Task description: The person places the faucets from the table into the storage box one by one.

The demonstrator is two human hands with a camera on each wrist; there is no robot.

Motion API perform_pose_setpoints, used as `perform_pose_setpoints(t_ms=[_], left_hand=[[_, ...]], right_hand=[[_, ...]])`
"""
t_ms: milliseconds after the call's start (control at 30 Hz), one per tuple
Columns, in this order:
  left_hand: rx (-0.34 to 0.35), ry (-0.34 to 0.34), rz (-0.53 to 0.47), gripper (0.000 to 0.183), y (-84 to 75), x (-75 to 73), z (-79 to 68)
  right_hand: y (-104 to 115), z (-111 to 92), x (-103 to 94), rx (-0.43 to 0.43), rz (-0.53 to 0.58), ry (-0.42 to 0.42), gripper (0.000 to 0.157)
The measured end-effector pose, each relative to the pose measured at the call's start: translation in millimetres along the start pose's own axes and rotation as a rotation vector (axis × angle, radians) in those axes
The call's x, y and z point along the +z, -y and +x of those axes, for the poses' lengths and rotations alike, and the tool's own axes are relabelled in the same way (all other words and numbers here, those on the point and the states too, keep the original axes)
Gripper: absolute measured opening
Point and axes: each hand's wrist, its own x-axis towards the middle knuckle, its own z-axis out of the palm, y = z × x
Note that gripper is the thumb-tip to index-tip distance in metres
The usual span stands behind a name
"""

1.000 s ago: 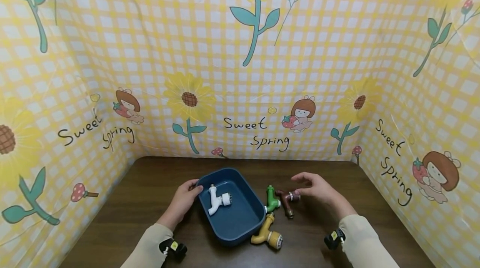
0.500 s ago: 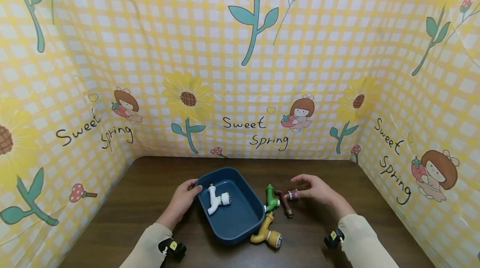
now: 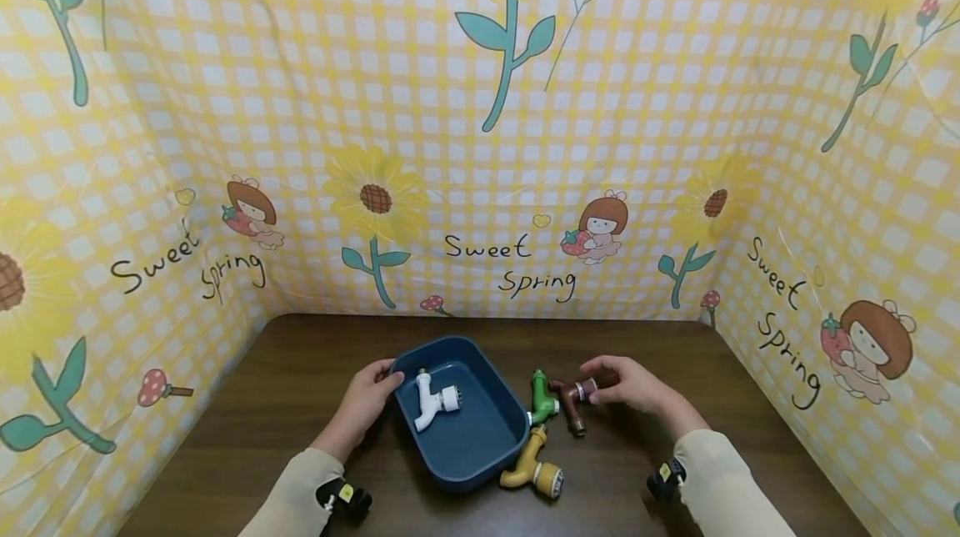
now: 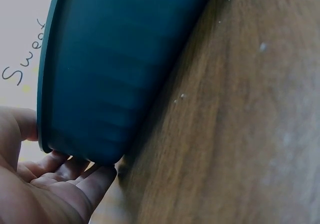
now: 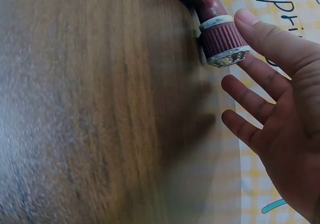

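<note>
Your left hand grips the edge of the blue bin; white tap lies inside. Your right hand flanks the brown tap at its knob; cannot tell whether it pinches. Brown tap lies on the tabletop beside the green tap; yellow tap nearer you.

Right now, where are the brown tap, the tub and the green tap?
Brown tap (image 5: 221, 38): right wrist view, on its ribbed knob.
Tub (image 3: 472, 439): head view, on the bare inside floor.
Green tap (image 3: 542, 402): head view, on its body.
</note>
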Motion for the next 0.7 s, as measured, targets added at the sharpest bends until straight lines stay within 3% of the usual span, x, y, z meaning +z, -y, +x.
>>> perform_pose_setpoints(t_ms=[700], left_hand=[[-0.020, -0.001, 0.001, 0.043, -1.2, 0.7, 2.5]], right_hand=[[-0.5, 6.6, 4.6, 0.051, -0.101, -0.003, 0.042]])
